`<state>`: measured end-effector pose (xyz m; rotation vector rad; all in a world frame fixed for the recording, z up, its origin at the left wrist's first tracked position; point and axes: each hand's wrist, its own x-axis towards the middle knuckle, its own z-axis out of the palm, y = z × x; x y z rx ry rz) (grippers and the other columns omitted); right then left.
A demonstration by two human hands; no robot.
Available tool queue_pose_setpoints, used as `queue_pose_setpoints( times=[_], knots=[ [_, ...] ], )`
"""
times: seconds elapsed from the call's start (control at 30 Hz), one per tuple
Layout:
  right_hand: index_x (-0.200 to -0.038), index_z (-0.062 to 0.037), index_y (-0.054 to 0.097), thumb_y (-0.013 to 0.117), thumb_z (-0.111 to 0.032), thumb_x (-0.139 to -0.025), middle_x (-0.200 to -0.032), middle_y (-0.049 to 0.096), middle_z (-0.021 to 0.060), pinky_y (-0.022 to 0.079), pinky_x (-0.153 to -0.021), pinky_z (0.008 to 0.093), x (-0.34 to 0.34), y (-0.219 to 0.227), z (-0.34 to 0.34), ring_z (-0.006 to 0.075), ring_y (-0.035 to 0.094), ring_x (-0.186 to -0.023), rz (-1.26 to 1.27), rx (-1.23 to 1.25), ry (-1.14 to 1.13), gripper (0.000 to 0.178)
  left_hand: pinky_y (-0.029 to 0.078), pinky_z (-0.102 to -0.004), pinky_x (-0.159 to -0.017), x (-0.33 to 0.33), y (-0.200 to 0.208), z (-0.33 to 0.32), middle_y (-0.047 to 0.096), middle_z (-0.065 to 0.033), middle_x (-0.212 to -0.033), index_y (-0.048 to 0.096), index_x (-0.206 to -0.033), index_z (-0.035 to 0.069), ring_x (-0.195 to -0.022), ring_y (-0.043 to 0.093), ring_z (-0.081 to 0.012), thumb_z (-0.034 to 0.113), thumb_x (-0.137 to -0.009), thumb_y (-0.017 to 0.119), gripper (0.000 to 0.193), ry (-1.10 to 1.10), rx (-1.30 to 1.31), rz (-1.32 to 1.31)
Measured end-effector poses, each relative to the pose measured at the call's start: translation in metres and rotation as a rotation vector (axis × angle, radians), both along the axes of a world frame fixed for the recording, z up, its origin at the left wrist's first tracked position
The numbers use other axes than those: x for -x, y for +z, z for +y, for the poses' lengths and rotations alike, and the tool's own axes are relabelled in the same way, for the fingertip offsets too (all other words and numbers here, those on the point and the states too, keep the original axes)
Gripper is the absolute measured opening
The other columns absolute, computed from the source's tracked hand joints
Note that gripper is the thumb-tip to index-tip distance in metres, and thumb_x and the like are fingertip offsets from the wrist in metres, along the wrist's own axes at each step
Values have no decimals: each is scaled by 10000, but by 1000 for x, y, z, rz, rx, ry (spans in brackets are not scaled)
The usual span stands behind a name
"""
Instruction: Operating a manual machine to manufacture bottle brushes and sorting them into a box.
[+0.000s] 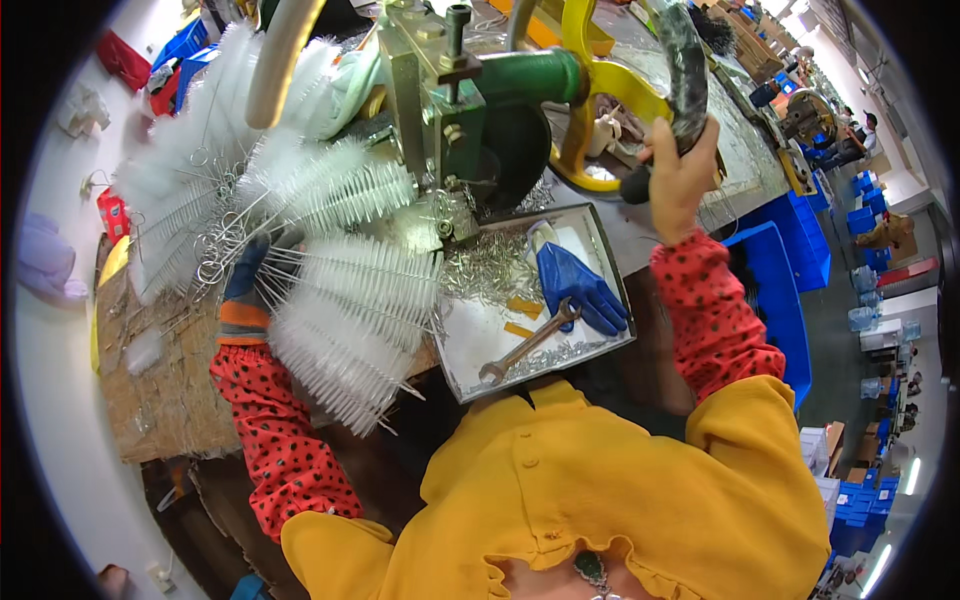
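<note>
My left hand, in a dark blue, orange and grey glove, is closed around the looped wire stems of a bunch of white bristle brushes. The bristle ends fan out to the right and toward me. My right hand is bare and wraps round the lower end of a black-wrapped handle beside a yellow handwheel. The wheel joins a green press with a bolted metal head. More white brushes are heaped beyond my left hand, their wire loops tangled together.
A shallow white tray below the press holds wire clippings, a blue glove and a wrench. Blue bins stand past my right forearm. A pale curved bar hangs over the brush heap. Worn board covers the left bench.
</note>
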<state>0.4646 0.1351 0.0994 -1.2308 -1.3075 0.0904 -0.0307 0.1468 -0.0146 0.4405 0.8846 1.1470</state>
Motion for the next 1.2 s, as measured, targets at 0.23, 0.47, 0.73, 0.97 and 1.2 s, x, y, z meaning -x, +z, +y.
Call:
queue_pose_setpoints(
  times=[0.23, 0.47, 0.73, 0.97, 1.2],
  knots=[
    [-1045, 40, 510, 617, -182, -874, -660, 625, 94, 484, -474, 301, 2, 77, 17, 169, 612, -496, -220, 160, 2, 300, 534, -330, -541, 29, -25, 28, 684, -43, -738, 668, -852, 140, -618, 623, -185, 404, -821, 739, 276, 265, -13, 110],
    [-1009, -7, 521, 592, -190, -902, -631, 582, 53, 470, -477, 268, -5, 95, 27, 128, 588, -502, -328, 270, 57, 223, 540, -335, -539, 20, -36, 43, 679, -48, -756, 656, -847, 107, -616, 619, -190, 379, -816, 751, 290, 468, 22, 124],
    [-628, 35, 631, 599, -168, -796, -496, 537, 64, 423, -414, 288, -8, 161, 108, 151, 547, -428, -613, 430, 63, 266, 561, -359, -568, 6, -19, 51, 703, -72, -816, 692, -870, 79, -646, 642, -197, 332, -839, 733, 257, 532, 55, 174],
    [-942, -13, 558, 596, -268, -898, -603, 568, 51, 458, -497, 287, 19, 144, 50, 111, 579, -548, -497, 343, 126, 261, 578, -359, -604, 11, -21, 54, 709, -82, -839, 699, -898, 76, -677, 661, -210, 307, -845, 724, 239, 483, 41, 179],
    [-1119, 16, 444, 666, -146, -860, -713, 629, 90, 506, -565, 320, 14, -25, 4, 175, 654, -608, -24, -141, 17, 378, 565, -309, -668, 1, -7, 37, 692, -63, -930, 646, -1045, 25, -742, 664, -188, 406, -892, 647, 411, 184, -42, 106]
  ],
)
